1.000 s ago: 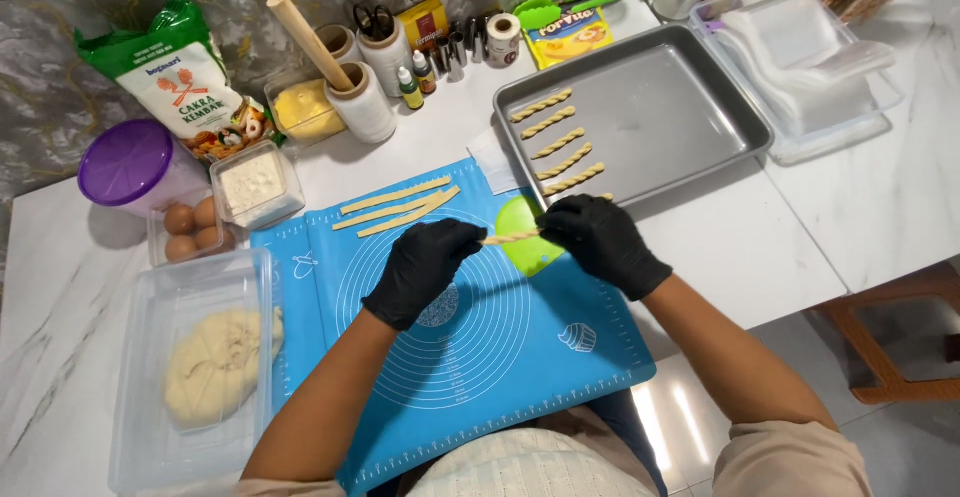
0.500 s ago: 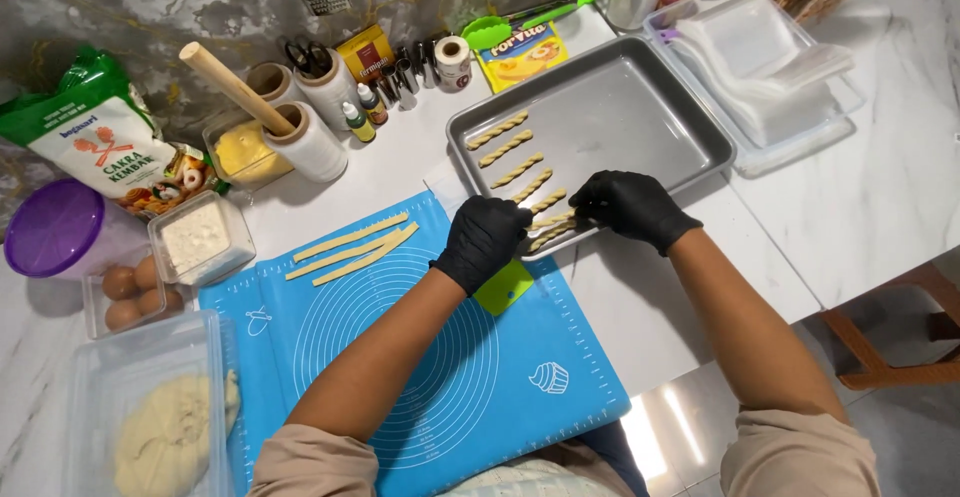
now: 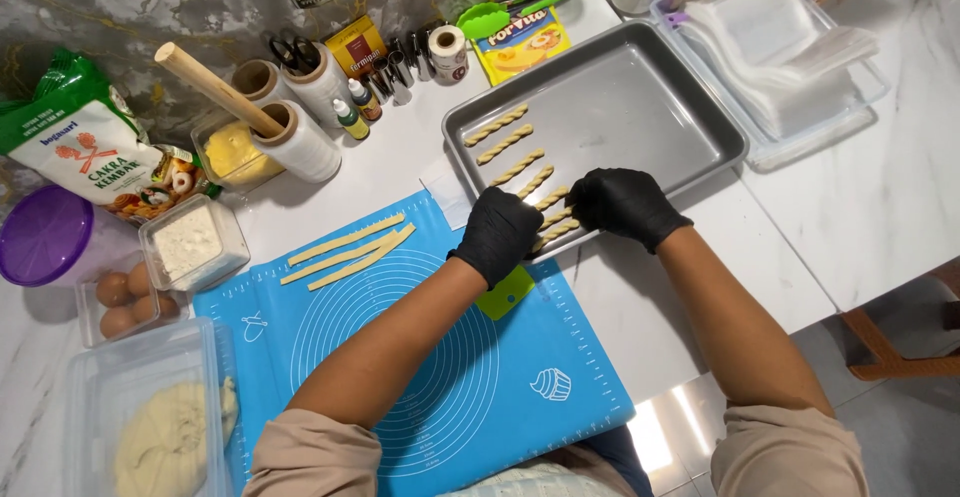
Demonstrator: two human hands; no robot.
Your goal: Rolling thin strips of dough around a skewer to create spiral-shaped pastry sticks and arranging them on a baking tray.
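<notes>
Both hands moved closer together since earlier; left hand [image 3: 497, 233], right hand [image 3: 622, 203] pinching twisted dough stick [image 3: 556, 227] on tray [image 3: 640, 107].

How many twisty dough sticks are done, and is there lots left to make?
Four twisted sticks lie finished on the baking tray. The left hand and right hand are at two more. Three flat strips wait on the blue mat, plus a dough lump.
</notes>
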